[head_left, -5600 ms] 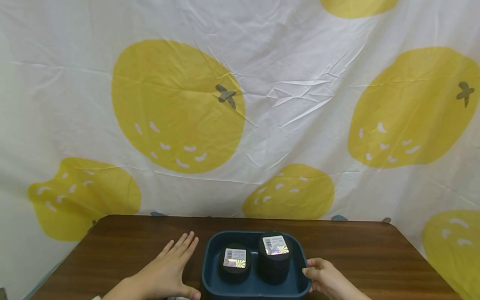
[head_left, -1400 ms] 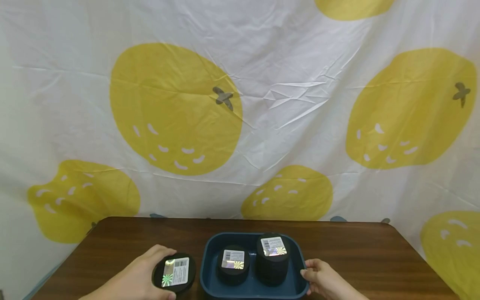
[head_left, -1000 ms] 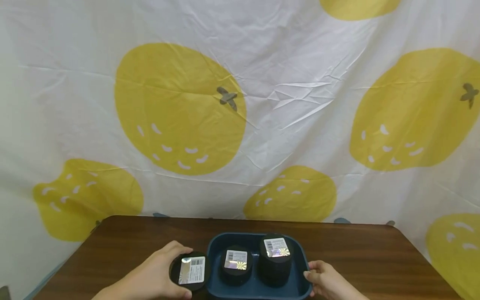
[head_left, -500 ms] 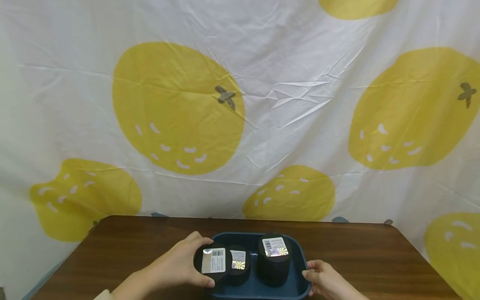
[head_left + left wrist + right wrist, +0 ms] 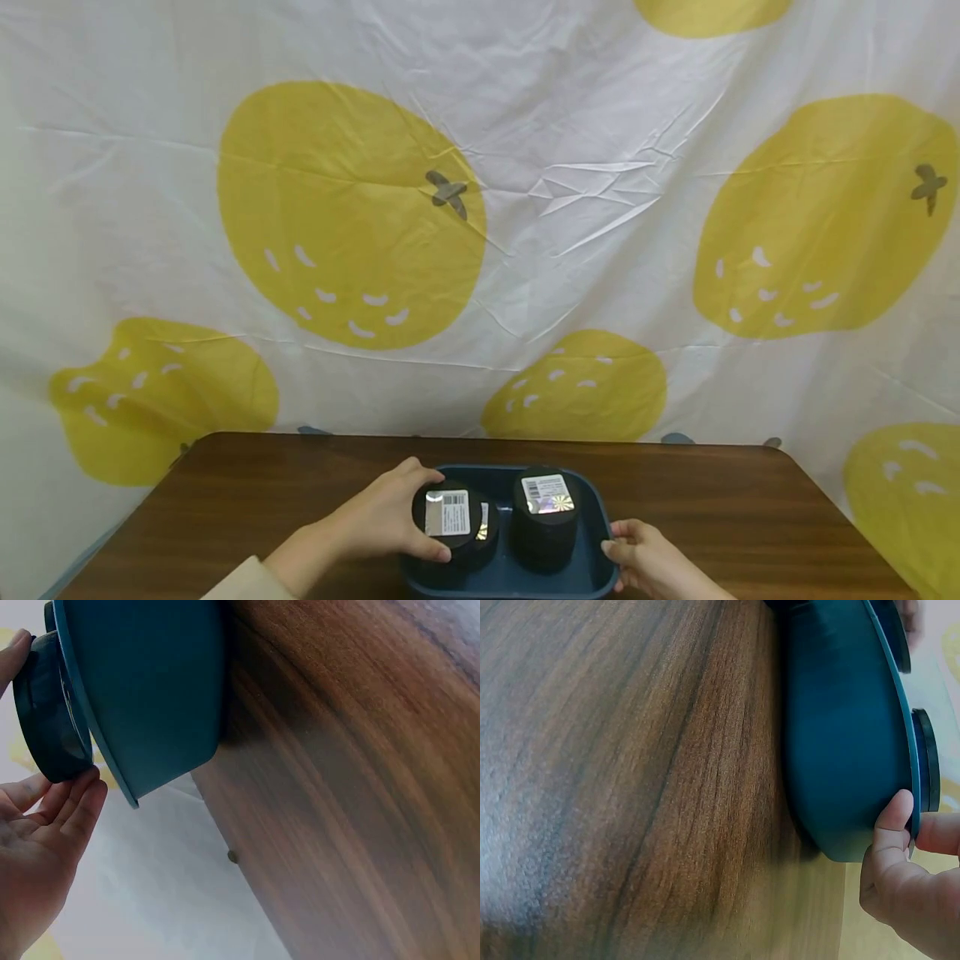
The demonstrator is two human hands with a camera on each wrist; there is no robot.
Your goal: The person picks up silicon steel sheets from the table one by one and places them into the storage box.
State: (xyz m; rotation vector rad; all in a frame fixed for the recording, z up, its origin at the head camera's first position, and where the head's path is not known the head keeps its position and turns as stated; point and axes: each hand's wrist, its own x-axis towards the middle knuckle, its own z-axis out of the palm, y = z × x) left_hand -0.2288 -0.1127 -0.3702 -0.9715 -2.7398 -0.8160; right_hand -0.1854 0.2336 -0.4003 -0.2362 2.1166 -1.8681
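Note:
A white-labelled round black jar [image 5: 447, 512] is in my left hand [image 5: 390, 517], thumb on its near side and fingers on its far side. It is over the left part of a dark blue tray [image 5: 517, 577], largely covering a second labelled black jar [image 5: 486, 533] in the head view. In the left wrist view, the held jar [image 5: 46, 712] is at the tray's rim. At the tray's right end stands a tall black stack [image 5: 545, 533] with a label on top. My right hand [image 5: 647, 557] pinches the tray's right rim between thumb and fingers.
The tray sits on a dark brown wooden table [image 5: 720, 517] with rounded far corners. Behind the table hangs a white cloth [image 5: 585, 275] printed with large yellow fruit.
The left hand, spread beside the tray at first, has taken hold of a black jar and carried it rightward over the tray's left part. The right hand keeps its grip on the rim.

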